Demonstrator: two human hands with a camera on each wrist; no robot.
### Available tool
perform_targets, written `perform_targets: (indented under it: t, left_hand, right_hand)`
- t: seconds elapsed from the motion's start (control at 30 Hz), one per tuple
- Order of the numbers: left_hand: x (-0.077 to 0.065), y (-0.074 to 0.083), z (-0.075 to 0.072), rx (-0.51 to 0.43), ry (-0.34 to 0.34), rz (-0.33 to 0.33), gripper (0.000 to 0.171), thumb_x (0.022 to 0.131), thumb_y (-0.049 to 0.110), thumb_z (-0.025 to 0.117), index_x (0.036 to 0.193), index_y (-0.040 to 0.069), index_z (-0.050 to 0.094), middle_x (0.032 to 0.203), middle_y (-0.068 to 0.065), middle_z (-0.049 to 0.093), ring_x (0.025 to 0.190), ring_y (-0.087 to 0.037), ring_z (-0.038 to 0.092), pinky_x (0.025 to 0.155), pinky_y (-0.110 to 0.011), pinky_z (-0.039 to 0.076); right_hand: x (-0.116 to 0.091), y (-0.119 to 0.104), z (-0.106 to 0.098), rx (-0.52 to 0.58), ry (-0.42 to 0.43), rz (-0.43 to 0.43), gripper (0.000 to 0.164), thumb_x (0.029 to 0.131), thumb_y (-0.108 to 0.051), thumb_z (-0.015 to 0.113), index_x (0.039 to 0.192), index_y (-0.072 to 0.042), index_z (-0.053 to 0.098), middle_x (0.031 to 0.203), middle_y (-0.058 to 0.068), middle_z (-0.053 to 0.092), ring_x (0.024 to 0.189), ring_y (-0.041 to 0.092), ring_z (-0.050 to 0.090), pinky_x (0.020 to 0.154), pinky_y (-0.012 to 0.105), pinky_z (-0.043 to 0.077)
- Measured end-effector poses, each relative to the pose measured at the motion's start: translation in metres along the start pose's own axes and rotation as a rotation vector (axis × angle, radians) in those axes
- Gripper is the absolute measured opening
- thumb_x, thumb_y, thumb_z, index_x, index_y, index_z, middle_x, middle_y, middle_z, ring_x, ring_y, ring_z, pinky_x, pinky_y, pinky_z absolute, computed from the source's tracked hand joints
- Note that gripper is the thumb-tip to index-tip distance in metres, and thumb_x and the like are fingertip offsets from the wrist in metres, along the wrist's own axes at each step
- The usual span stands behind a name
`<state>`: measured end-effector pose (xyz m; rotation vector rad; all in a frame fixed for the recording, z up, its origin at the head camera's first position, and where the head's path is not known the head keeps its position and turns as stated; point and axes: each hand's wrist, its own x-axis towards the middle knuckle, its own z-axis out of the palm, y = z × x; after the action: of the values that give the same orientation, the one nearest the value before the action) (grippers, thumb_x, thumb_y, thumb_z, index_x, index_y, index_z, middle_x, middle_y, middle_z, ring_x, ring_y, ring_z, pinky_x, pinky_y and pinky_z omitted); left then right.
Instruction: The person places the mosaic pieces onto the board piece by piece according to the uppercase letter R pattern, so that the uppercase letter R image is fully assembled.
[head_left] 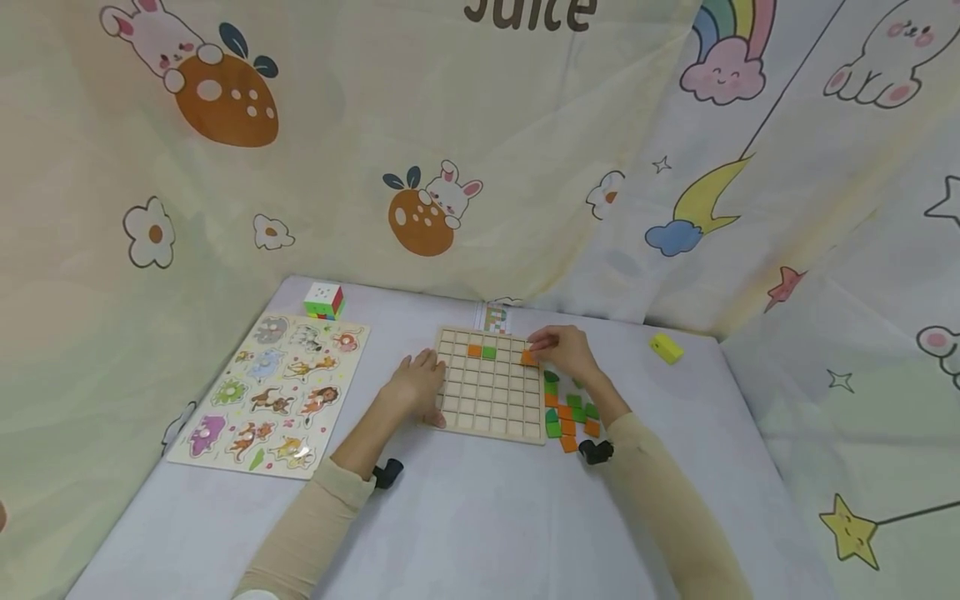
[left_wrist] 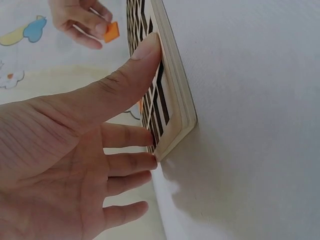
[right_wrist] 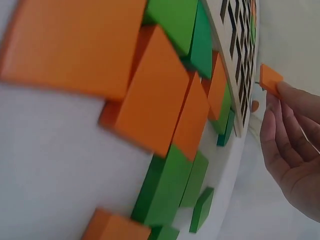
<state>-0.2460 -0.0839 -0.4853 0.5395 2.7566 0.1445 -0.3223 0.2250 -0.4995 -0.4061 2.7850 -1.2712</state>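
A square wooden grid board (head_left: 491,400) lies on the table, with an orange tile (head_left: 475,352) and a green tile (head_left: 489,352) set side by side in its upper rows. My left hand (head_left: 417,385) rests at the board's left edge; in the left wrist view its thumb lies on the rim and the other fingers are spread straight. Between thumb and fingertips my right hand (head_left: 564,350) pinches another orange tile (right_wrist: 270,79), held above the board's upper right corner. Loose orange and green tiles (right_wrist: 155,95) lie in a heap beside the board's right edge.
An animal peg puzzle (head_left: 273,392) lies to the left, with a puzzle cube (head_left: 324,301) behind it. A yellow block (head_left: 666,348) sits at the right. Behind the board is a small printed pattern card (head_left: 496,318). Printed cloth hangs beyond the table.
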Motion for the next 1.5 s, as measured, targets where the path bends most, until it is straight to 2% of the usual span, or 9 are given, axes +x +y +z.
perform_targets:
  t: [0.17,0.5,0.63,0.83,1.03,1.3,1.5]
  left_hand:
    - [-0.001,0.001,0.0,-0.006,-0.013,-0.003,0.116,0.071,0.048,0.092,0.156,-0.008,0.038,0.167,-0.031,0.023,0.158,-0.043,0.018,0.127,-0.06,0.019]
    - [-0.002,0.001,0.002,-0.028,-0.02,0.004,0.116,0.07,0.047,0.093,0.156,-0.008,0.038,0.167,-0.031,0.023,0.158,-0.043,0.019,0.127,-0.058,0.02]
    - [-0.001,0.0,0.004,-0.031,-0.014,0.008,0.116,0.07,0.048,0.092,0.157,-0.008,0.037,0.167,-0.031,0.022,0.158,-0.043,0.018,0.128,-0.058,0.02]
    - [-0.001,-0.001,0.003,-0.026,-0.007,0.01,0.118,0.07,0.049,0.092,0.157,-0.007,0.036,0.168,-0.03,0.022,0.158,-0.042,0.018,0.128,-0.057,0.019]
    - [0.001,-0.002,0.003,-0.025,0.001,0.016,0.118,0.07,0.049,0.092,0.157,-0.008,0.037,0.167,-0.03,0.022,0.158,-0.042,0.018,0.128,-0.057,0.019]
    - [0.001,-0.002,0.001,-0.022,-0.004,0.014,0.118,0.07,0.05,0.092,0.157,-0.007,0.036,0.168,-0.03,0.021,0.158,-0.042,0.017,0.128,-0.056,0.019]
    - [0.0,-0.003,0.002,-0.043,0.01,0.014,0.118,0.07,0.047,0.094,0.157,-0.007,0.037,0.167,-0.03,0.023,0.158,-0.042,0.018,0.128,-0.057,0.019]
  right_hand:
    - [0.01,-0.003,0.011,0.027,-0.008,0.01,0.024,0.09,-0.006,0.082,0.114,-0.003,0.078,0.093,0.007,0.078,0.084,0.02,0.075,0.076,0.035,0.063]
    - [0.023,-0.007,0.032,0.052,-0.019,0.037,0.023,0.09,-0.005,0.081,0.112,-0.004,0.078,0.093,0.007,0.079,0.085,0.021,0.075,0.081,0.039,0.062]
    - [0.025,-0.01,0.038,0.017,-0.023,0.022,0.022,0.09,-0.006,0.082,0.112,-0.004,0.078,0.094,0.008,0.079,0.086,0.022,0.074,0.081,0.039,0.062]
    - [0.029,-0.009,0.044,-0.05,-0.004,0.011,0.017,0.09,-0.013,0.084,0.106,-0.01,0.08,0.092,0.002,0.078,0.085,0.019,0.073,0.077,0.037,0.061]
    - [0.029,-0.01,0.041,-0.06,-0.011,0.024,0.019,0.091,-0.008,0.08,0.111,-0.009,0.079,0.099,0.004,0.079,0.091,0.021,0.075,0.084,0.039,0.062]
    - [0.018,-0.013,0.027,-0.038,0.004,0.062,0.023,0.092,-0.007,0.079,0.114,-0.008,0.078,0.109,0.007,0.078,0.097,0.025,0.074,0.082,0.042,0.063]
    - [0.005,-0.015,0.014,-0.052,0.024,0.065,0.024,0.09,-0.006,0.08,0.114,-0.007,0.078,0.107,0.008,0.078,0.095,0.025,0.075,0.081,0.042,0.063]
